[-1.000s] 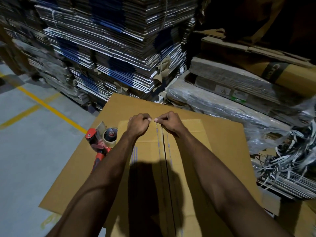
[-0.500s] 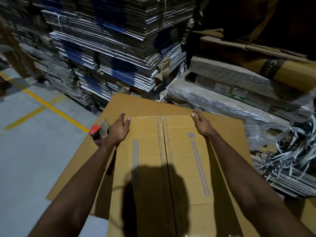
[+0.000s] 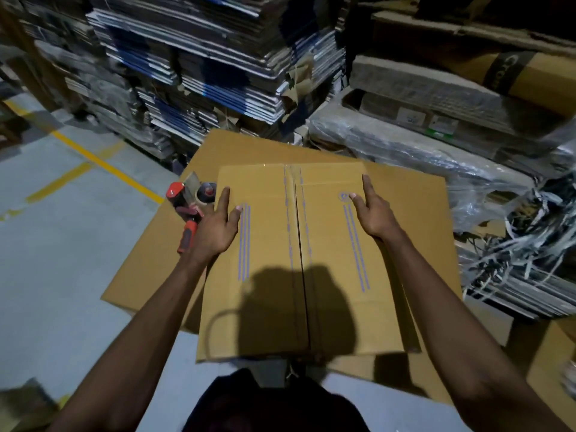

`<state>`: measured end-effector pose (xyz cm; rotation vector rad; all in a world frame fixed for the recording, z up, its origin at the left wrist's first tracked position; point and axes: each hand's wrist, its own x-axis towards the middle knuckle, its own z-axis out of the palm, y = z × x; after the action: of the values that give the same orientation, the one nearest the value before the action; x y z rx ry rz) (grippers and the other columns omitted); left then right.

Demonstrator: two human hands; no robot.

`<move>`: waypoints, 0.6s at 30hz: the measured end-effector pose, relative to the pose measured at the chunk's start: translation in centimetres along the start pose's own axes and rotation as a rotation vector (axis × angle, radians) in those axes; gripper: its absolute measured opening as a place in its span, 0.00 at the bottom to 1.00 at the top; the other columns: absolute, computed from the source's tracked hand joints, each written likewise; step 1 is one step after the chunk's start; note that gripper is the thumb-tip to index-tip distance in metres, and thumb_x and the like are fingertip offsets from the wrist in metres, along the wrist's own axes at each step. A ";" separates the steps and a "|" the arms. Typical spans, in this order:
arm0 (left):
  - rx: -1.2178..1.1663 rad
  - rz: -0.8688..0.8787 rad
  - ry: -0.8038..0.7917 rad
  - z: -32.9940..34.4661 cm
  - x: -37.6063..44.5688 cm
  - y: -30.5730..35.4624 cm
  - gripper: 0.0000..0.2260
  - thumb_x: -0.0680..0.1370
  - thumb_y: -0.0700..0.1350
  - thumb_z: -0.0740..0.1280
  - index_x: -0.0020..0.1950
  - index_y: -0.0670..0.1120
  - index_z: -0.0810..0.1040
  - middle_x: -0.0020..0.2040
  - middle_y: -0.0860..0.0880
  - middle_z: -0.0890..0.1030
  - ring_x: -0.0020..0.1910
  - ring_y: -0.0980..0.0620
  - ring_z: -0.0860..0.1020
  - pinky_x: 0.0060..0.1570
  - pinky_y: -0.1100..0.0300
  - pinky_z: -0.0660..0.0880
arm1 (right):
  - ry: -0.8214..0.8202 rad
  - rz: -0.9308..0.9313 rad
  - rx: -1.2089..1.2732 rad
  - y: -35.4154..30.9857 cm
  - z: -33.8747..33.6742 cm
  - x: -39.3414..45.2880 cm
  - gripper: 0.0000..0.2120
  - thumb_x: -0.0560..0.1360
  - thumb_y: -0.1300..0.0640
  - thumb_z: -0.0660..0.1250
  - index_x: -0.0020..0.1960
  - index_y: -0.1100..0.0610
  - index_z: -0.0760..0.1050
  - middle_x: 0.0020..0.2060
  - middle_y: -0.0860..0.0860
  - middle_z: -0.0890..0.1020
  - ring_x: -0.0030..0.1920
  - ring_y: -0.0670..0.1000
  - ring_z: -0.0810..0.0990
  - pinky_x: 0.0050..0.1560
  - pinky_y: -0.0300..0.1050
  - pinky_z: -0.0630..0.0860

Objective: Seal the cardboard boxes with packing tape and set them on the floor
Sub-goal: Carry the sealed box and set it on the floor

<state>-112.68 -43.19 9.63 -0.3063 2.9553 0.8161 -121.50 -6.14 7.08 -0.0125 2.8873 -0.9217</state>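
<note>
- The left hand (image 3: pixel 218 227) lies on the top of the cardboard box (image 3: pixel 299 260) at its left edge, fingers straight and slightly spread, thumb on the top face beside 3 printed purple lines.
- Whether the left fingers wrap over the edge cannot be told; they seem to lie flat along it.
- The right hand (image 3: pixel 372 210) rests on the right half of the top, near the far right corner, fingers straight, thumb tip just beside a small round printed mark. It grips nothing.
- The box sits closed on a large flat cardboard sheet (image 3: pixel 414 198); its 2 top flaps meet at a centre seam running away from the person.
- The person's shadow covers the near half of the top.
- A red-handled tape dispenser (image 3: pixel 190 207) lies on the sheet just left of the box, close to the left hand but not touched by it.
- Grey floor (image 3: pixel 62 244) with yellow lines lies open to the left of the sheet.
- Stacks of flattened cartons (image 3: pixel 202 73) stand behind, and plastic-wrapped bundles (image 3: pixel 420 141) with loose strapping crowd the right side.
</note>
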 end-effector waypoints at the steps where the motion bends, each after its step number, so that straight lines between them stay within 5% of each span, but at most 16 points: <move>1: 0.025 -0.002 0.005 0.1 -1.1 0.2 0.29 0.87 0.61 0.50 0.86 0.55 0.49 0.82 0.34 0.57 0.77 0.31 0.63 0.70 0.40 0.66 | 0.009 -0.002 -0.021 0.3 0.2 -1.2 0.34 0.85 0.35 0.51 0.85 0.45 0.44 0.73 0.65 0.73 0.71 0.67 0.71 0.64 0.57 0.70; 7: 0.022 0.093 0.029 1.6 -5.8 -1.5 0.30 0.86 0.62 0.53 0.85 0.52 0.53 0.76 0.25 0.59 0.68 0.24 0.70 0.65 0.41 0.71 | 0.072 0.020 -0.146 0.4 0.7 -9.7 0.34 0.84 0.32 0.50 0.85 0.44 0.47 0.68 0.64 0.73 0.64 0.68 0.75 0.59 0.59 0.73; 18: -0.005 0.130 -0.017 3.7 -20.6 -4.0 0.31 0.85 0.64 0.51 0.86 0.54 0.49 0.73 0.28 0.61 0.57 0.25 0.76 0.57 0.42 0.76 | 0.168 0.093 -0.332 -0.3 2.8 -24.6 0.33 0.83 0.32 0.48 0.84 0.46 0.53 0.66 0.66 0.70 0.59 0.69 0.75 0.59 0.61 0.75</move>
<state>-91.69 -41.01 6.72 -0.1076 2.9836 0.8357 -96.74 -7.00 7.51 0.1780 3.1297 -0.4401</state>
